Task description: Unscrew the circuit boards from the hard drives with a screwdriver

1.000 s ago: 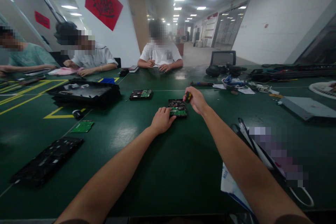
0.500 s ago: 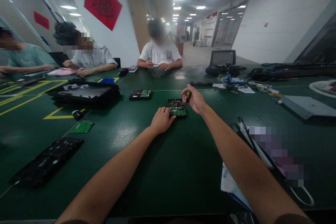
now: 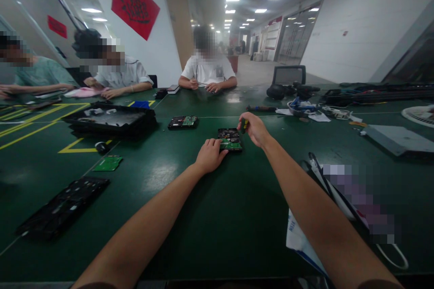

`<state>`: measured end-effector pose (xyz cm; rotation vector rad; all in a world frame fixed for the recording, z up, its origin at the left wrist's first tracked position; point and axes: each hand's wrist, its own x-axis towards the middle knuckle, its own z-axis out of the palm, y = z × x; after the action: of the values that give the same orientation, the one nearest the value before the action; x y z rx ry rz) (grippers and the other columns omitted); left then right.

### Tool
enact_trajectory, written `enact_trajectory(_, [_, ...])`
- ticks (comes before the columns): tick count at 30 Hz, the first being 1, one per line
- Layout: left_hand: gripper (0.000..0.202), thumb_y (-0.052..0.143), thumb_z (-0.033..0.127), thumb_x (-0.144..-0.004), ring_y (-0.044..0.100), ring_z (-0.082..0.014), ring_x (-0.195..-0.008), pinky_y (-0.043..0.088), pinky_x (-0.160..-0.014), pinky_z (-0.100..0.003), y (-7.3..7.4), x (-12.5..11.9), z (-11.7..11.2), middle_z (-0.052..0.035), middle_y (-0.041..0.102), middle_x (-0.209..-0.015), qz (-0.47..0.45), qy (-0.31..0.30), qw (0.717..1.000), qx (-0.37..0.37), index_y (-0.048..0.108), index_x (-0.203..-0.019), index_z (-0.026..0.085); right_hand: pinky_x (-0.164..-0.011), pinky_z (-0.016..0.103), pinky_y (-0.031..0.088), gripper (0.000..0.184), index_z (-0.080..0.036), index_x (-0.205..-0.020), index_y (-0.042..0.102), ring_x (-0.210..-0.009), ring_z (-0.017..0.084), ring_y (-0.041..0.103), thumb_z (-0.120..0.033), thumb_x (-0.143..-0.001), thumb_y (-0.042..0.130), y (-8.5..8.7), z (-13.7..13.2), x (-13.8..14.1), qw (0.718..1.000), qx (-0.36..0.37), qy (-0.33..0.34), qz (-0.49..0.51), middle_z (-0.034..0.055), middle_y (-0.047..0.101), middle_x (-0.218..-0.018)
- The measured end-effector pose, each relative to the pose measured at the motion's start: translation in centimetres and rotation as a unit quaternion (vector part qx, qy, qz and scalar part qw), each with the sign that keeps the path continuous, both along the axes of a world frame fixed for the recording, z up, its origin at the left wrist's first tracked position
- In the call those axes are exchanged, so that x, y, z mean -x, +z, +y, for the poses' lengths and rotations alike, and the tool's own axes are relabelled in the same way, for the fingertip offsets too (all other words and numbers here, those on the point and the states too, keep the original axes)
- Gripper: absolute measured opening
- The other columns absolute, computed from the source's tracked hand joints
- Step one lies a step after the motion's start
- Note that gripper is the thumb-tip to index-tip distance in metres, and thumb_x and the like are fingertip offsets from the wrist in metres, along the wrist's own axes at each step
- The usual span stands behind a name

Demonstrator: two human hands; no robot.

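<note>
A hard drive (image 3: 230, 144) with a green circuit board lies on the table in front of me. My left hand (image 3: 210, 156) holds its left side, with the fingers over the board's edge and the thumb along the near side. Just above the drive's far right corner, my right hand (image 3: 255, 128) is closed around a small screwdriver (image 3: 244, 125) with a black and yellow handle. The handle stands nearly upright; its tip is too small and dark to make out. A second hard drive (image 3: 183, 122) rests farther off to the left, apart from both hands.
At left are a black tray (image 3: 108, 119), a loose green circuit board (image 3: 108, 163) and a black slotted panel (image 3: 64, 207). A long-handled tool (image 3: 261, 108), cables (image 3: 300, 104) and a grey metal box (image 3: 400, 139) lie at right. Several people sit across the green table (image 3: 203, 216).
The screwdriver handle in my right hand has turned more upright. My left hand stays on the hard drive. The whole view has shifted slightly.
</note>
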<state>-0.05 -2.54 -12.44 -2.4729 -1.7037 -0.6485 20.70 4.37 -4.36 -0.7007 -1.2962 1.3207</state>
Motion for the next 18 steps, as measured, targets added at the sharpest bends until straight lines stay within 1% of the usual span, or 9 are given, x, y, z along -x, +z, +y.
enact_trajectory(4, [0.05, 0.048, 0.052, -0.102, 0.053, -0.0314, -0.118, 0.046, -0.1, -0.044, -0.06, 0.05, 0.05, -0.015, 0.062, -0.122, -0.004, -0.001, 1.0, -0.002, 0.055, -0.136, 0.016, -0.067, 0.028, 0.049, 0.026, -0.022, -0.074, 0.063, -0.064, 0.014, 0.062, -0.044, -0.075, 0.077, 0.0, 0.02, 0.13, 1.0, -0.007, -0.016, 0.013, -0.0027, 0.063, -0.068])
enact_trajectory(6, [0.05, 0.049, 0.052, -0.101, 0.053, -0.0314, -0.118, 0.046, -0.1, -0.044, -0.09, 0.07, 0.13, -0.015, 0.062, -0.122, -0.006, -0.001, 1.0, -0.001, 0.055, -0.136, 0.016, -0.067, 0.029, 0.05, 0.026, -0.022, -0.073, 0.062, -0.064, 0.015, 0.062, -0.044, -0.076, 0.075, 0.09, -0.1, 0.23, 1.0, 0.0, -0.011, 0.025, -0.0027, 0.062, -0.067])
enact_trajectory(9, [0.051, 0.049, 0.051, -0.101, 0.053, -0.0316, -0.118, 0.045, -0.102, -0.045, -0.14, 0.07, 0.21, -0.0159, 0.062, -0.122, -0.002, -0.005, 1.0, -0.005, 0.054, -0.137, 0.015, -0.068, 0.031, 0.051, 0.028, -0.022, -0.071, 0.06, -0.063, 0.016, 0.062, -0.047, -0.08, 0.069, 0.4, -0.46, 0.29, 0.999, 0.014, 0.015, 0.032, -0.0022, 0.061, -0.064])
enact_trajectory(12, [0.051, 0.049, 0.051, -0.101, 0.053, -0.0318, -0.118, 0.045, -0.102, -0.046, -0.21, 0.05, 0.2, -0.0163, 0.062, -0.123, 0.005, -0.004, 1.0, -0.011, 0.054, -0.137, 0.014, -0.07, 0.031, 0.052, 0.032, -0.022, -0.074, 0.063, -0.063, 0.016, 0.062, -0.052, -0.081, 0.07, 0.69, -0.82, 0.32, 0.999, 0.01, 0.039, 0.013, -0.0019, 0.06, -0.062])
enact_trajectory(15, [0.051, 0.049, 0.051, -0.101, 0.053, -0.0318, -0.119, 0.045, -0.102, -0.045, -0.26, 0.04, 0.22, -0.0158, 0.062, -0.122, 0.006, 0.0, 1.0, -0.008, 0.054, -0.136, 0.015, -0.067, 0.029, 0.049, 0.037, -0.021, -0.075, 0.065, -0.062, 0.014, 0.06, -0.056, -0.079, 0.076, 0.67, -0.93, 0.46, 0.999, -0.002, 0.037, -0.013, -0.0016, 0.061, -0.065])
enact_trajectory(18, [0.051, 0.049, 0.051, -0.101, 0.053, -0.0318, -0.119, 0.045, -0.102, -0.045, -0.29, 0.03, 0.28, -0.0158, 0.062, -0.122, 0.005, 0.0, 1.0, -0.005, 0.054, -0.137, 0.015, -0.064, 0.028, 0.047, 0.043, -0.021, -0.075, 0.064, -0.06, 0.013, 0.058, -0.062, -0.078, 0.076, 0.36, -0.75, 0.7, 1.0, 0.004, 0.018, -0.007, -0.0018, 0.06, -0.065])
